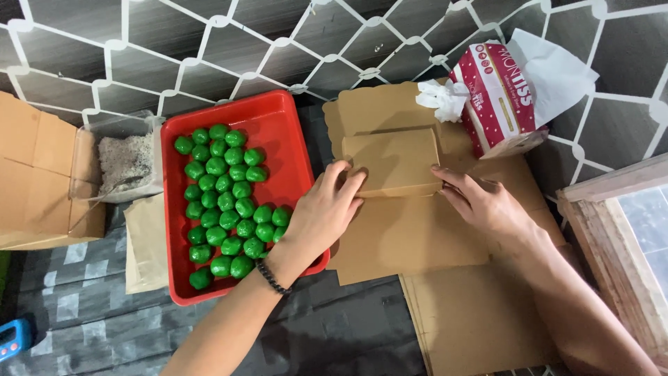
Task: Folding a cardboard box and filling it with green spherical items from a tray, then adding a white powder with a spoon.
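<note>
A flat brown cardboard box blank (400,233) lies in the middle, with one panel (393,163) folded up. My left hand (323,212) presses the left edge of that raised panel, fingers bent against it. My right hand (480,202) holds the panel's right lower corner with its fingertips. A dark bead bracelet circles my left wrist. Just left of my left hand sits a red tray (285,129) with several green balls (226,202) in rows.
A red and white tissue pack (497,97) with a tissue sticking out stands at the back right. More flat cardboard (480,320) lies under my right forearm. A clear tub of pale crumbs (124,161), an open cardboard box (35,181) and a wooden frame (619,230) flank the area.
</note>
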